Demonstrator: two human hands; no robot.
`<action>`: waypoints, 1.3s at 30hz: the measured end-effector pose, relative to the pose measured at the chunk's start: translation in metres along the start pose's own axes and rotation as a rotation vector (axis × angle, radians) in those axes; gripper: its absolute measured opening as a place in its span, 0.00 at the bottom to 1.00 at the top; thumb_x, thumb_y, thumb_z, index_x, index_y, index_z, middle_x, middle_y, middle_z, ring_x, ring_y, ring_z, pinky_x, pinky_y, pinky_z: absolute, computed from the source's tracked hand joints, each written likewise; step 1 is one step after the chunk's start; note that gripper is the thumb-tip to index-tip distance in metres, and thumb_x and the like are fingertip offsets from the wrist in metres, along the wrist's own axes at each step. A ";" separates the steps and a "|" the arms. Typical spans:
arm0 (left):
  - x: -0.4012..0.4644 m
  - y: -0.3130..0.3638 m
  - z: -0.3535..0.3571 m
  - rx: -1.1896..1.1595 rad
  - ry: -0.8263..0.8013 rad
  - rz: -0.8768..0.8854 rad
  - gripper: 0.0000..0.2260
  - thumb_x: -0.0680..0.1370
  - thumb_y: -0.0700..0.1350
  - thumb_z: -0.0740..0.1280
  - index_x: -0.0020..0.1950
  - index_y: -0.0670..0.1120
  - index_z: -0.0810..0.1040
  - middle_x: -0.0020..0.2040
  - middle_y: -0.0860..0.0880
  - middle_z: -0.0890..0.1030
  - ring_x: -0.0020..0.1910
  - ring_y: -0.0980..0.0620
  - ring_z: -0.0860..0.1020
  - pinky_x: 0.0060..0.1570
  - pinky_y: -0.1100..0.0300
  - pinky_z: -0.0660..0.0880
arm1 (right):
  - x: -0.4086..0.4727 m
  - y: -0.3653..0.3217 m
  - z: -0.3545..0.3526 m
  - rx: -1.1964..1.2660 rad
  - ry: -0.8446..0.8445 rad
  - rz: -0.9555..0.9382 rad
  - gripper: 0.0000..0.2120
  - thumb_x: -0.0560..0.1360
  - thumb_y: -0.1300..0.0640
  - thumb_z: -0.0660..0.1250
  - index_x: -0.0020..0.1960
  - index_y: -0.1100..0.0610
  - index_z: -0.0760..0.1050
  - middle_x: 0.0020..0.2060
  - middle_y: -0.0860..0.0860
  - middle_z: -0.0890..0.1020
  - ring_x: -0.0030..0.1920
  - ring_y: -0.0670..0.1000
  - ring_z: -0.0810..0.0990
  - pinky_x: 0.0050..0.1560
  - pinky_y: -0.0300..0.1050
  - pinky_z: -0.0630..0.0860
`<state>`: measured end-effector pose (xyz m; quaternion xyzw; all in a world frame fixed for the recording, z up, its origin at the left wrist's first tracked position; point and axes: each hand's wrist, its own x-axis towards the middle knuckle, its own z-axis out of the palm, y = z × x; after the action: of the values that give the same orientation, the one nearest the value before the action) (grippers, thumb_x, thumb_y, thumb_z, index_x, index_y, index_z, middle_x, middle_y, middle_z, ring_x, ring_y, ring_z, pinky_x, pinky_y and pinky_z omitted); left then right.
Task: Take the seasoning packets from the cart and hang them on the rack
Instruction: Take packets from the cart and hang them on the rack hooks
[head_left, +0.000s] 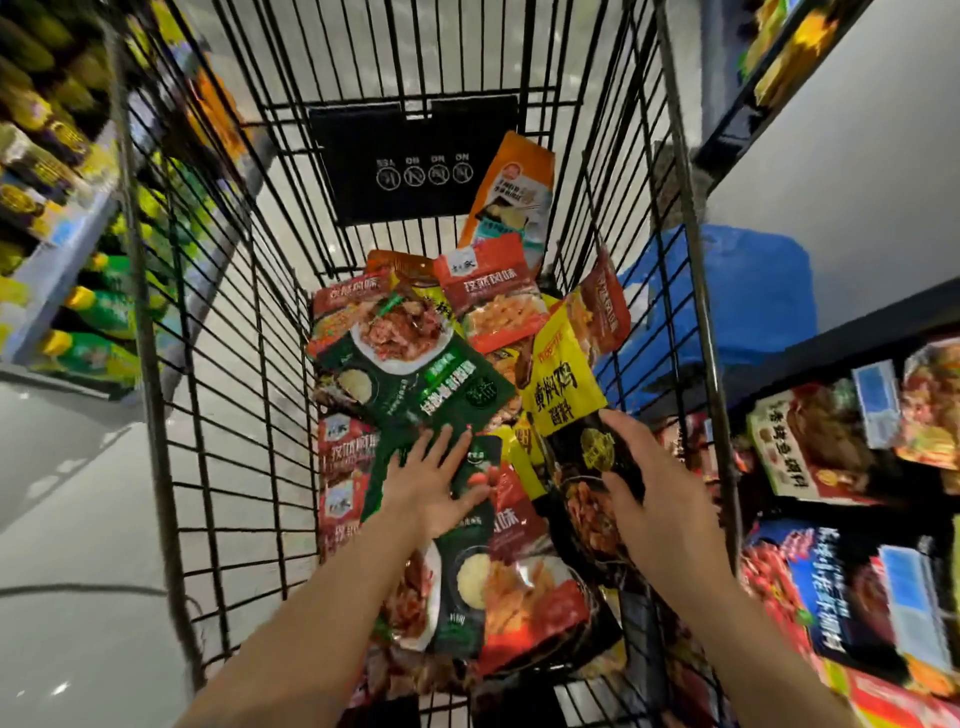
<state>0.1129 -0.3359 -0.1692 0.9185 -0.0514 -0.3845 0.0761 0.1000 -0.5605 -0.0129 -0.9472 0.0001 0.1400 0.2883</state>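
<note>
Seasoning packets (415, 364) lie piled in the wire cart (218, 364), lower ones buried. Left hand (431, 488) rests flat, fingers spread, on a green packet (470, 561). Right hand (654, 499) grips a black-and-yellow packet (571, 415); palm side hidden. Shelf goods (831, 452) at right blurred, cropped.

Both bare arms reaching forward and down. Left hand (431, 486) flat, fingers straight and spread wide, palm down. Right hand (647, 491) tipped on its side, fingers bent a little, thumb out.
</note>
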 end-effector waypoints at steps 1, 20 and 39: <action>-0.009 0.003 0.006 -0.013 -0.011 0.035 0.36 0.71 0.73 0.38 0.75 0.59 0.34 0.77 0.54 0.38 0.76 0.49 0.41 0.73 0.42 0.48 | -0.004 0.001 0.001 0.001 0.001 0.000 0.27 0.77 0.59 0.64 0.73 0.45 0.61 0.58 0.52 0.79 0.43 0.44 0.79 0.40 0.31 0.73; 0.073 0.029 -0.088 0.874 -0.010 0.542 0.59 0.61 0.69 0.72 0.74 0.57 0.32 0.78 0.45 0.44 0.76 0.43 0.44 0.69 0.32 0.45 | -0.030 0.024 0.007 0.053 0.040 0.058 0.27 0.78 0.58 0.62 0.73 0.42 0.59 0.64 0.48 0.75 0.58 0.51 0.77 0.49 0.39 0.70; -0.118 -0.053 -0.173 -0.113 0.852 0.286 0.06 0.75 0.43 0.70 0.50 0.43 0.81 0.43 0.49 0.81 0.41 0.47 0.79 0.39 0.57 0.73 | -0.028 0.003 0.011 -0.022 0.023 0.112 0.26 0.79 0.60 0.61 0.74 0.45 0.58 0.59 0.52 0.79 0.49 0.55 0.79 0.41 0.42 0.69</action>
<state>0.1556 -0.2482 0.0235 0.9729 -0.1210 0.0403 0.1928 0.0703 -0.5594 -0.0158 -0.9504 0.0547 0.1450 0.2698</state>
